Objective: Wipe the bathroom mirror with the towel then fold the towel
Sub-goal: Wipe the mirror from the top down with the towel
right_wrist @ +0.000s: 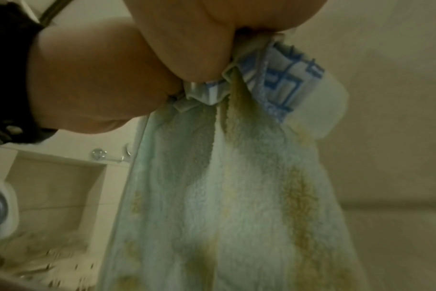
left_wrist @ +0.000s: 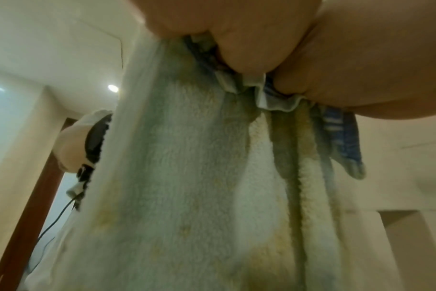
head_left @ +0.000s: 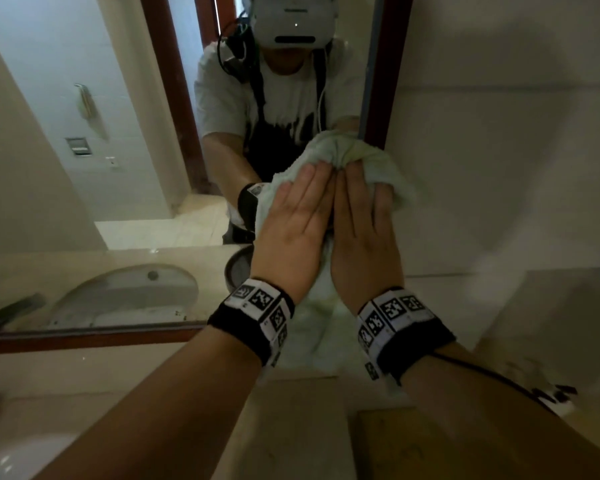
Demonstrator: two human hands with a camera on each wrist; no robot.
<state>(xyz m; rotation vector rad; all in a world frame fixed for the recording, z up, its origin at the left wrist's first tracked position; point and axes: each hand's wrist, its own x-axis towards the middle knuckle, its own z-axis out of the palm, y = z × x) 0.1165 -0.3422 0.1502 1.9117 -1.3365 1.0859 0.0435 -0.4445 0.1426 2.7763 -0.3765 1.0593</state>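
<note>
Towel (head_left: 352, 150) (pale green) bunched at the mirror's (head_left: 118, 133) right edge, gripped by left hand (head_left: 291, 223) and right hand (head_left: 361, 230).

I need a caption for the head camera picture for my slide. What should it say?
Both hands, left hand and right hand, hold a pale green towel up by the mirror's right edge.

Head view faces the mirror (head_left: 125, 133); both close wrist views share the towel (left_wrist: 187, 177).

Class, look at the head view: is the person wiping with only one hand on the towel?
No: both the left hand and the right hand press side by side on the towel, at the mirror's right edge.
</note>
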